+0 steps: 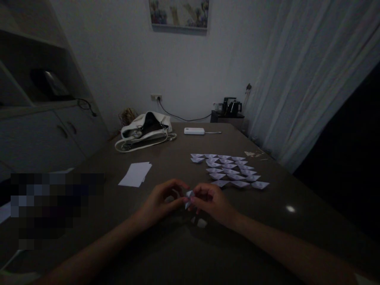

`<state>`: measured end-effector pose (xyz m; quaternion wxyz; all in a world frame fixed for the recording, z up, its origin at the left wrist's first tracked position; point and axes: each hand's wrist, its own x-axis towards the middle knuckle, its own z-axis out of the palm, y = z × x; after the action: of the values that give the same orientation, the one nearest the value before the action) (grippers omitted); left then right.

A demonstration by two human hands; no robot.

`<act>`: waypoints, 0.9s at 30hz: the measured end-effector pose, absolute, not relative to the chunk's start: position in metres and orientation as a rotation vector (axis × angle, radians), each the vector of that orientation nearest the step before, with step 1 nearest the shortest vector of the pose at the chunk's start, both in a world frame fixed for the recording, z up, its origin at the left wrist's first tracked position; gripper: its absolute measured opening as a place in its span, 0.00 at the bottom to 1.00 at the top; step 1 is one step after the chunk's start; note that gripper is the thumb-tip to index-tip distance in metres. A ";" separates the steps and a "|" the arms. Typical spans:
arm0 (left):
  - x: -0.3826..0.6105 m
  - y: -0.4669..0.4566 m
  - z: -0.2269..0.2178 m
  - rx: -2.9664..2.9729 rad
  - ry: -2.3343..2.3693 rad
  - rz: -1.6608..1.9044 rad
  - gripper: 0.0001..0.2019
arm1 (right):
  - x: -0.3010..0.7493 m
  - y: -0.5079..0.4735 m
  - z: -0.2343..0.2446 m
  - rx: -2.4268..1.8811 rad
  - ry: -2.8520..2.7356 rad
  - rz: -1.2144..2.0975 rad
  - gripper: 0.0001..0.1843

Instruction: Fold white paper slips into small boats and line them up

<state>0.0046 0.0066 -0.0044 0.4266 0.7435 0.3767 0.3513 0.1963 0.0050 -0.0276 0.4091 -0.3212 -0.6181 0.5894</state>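
A small piece of folded white paper (190, 194) is held up just above the table between my two hands. My left hand (164, 198) pinches its left side with thumb and fingers. From the other side, my right hand (214, 201) grips it, the thumb pressed on its front. Fingers cover part of the paper, so its full shape is hidden. Beyond my right hand, several folded paper boats (230, 171) stand in uneven rows. Some flat white paper sheets (135, 174) lie overlapped beyond my left hand.
A white handbag (145, 130) lies at the table's back left. Near the back edge is a white power bank (194, 131) with a short cable. Torn scraps (253, 154) lie right of the boats. A blurred-out patch (56, 206) covers the left side. The dark table (252, 221) reflects light.
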 end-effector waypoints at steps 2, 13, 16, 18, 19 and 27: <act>0.004 0.005 -0.003 1.949 0.912 0.856 0.11 | 0.196 0.004 -0.027 -0.790 -1.571 1.526 0.14; 0.004 -0.001 -0.002 2.122 0.937 0.917 0.07 | 0.195 0.004 -0.026 -0.743 -1.572 1.483 0.16; 0.006 -0.003 0.000 2.170 0.963 0.939 0.05 | 0.194 0.003 -0.024 -0.749 -1.572 1.466 0.16; 0.007 -0.004 0.000 2.184 0.979 0.935 0.05 | 0.194 0.003 -0.025 -0.758 -1.588 1.442 0.16; 0.007 -0.004 0.000 2.188 0.987 0.933 0.04 | 0.194 0.002 -0.026 -0.762 -1.598 1.429 0.16; 0.012 -0.011 0.000 2.209 0.961 0.975 0.03 | 0.193 0.001 -0.031 -0.889 -1.702 1.188 0.11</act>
<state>0.0120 -0.0112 0.0000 0.2680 0.8189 0.3563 0.3613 0.1932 0.0010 -0.0309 0.4275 -0.3560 -0.6813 0.4758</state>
